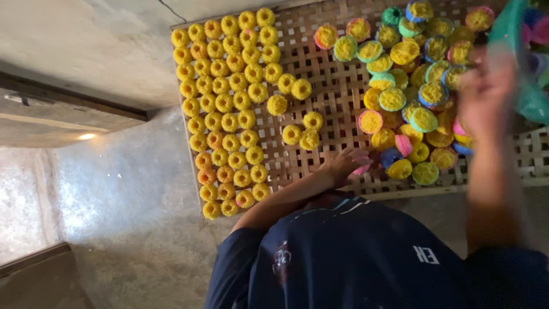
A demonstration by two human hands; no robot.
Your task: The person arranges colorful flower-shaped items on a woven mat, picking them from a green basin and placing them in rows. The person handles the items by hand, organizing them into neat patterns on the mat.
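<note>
Left hand [343, 163] closed on a pink cup [362, 169] near the woven tray's [337, 91] near edge, beside the heap of coloured cups [414, 86]. Right hand [486, 94] blurred, raised by a green bag [523, 68]; grip unclear. Bare yellow cakes [226, 109] in rows at the tray's left end.

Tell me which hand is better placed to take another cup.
Probably left: the left hand lies on the tray beside the pile of cups; the right hand is raised, blurred, near a green bag.

Rows of unmoulded cakes [229, 109] fill the woven tray's [337, 97] left; cakes in cups [412, 97], apparently heaped, crowd its right.
</note>
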